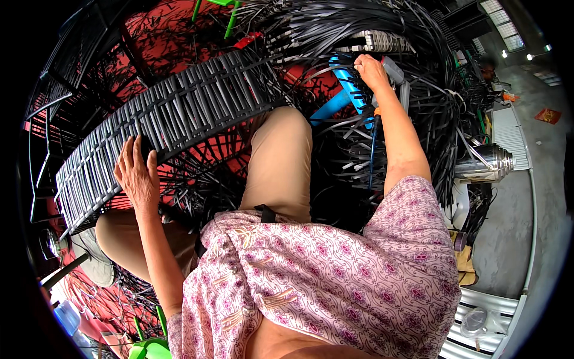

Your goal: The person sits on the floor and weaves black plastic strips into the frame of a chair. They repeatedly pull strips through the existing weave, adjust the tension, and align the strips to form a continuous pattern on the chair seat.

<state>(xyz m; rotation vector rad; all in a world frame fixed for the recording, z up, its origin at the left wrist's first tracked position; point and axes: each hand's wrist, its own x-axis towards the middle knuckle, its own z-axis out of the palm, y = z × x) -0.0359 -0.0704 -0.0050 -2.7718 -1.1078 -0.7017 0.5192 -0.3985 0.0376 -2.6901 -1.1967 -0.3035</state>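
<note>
A long curved frame [173,113], woven with dark grey and black plastic strips, lies across in front of my knees on the left. My left hand [139,173] rests on its near edge, fingers stretched out and slightly spread. Farther off to the right, my right hand [372,72] is closed, with its fingers curled together. Whatever it holds, if anything, is hidden. Beside that hand are a blue plastic piece [347,81] and a grey tool-like object [394,72], whose kind I cannot make out. Loose black strips [371,18] lie heaped behind and around it.
A metal thermos [487,163] stands at the right beside the strips. Cut scraps litter a red floor covering [164,30]. Thin black metal frames [66,90] rise at the far left. Green plastic furniture legs [231,21] show at the top, and a slatted silver bench [487,317] sits lower right.
</note>
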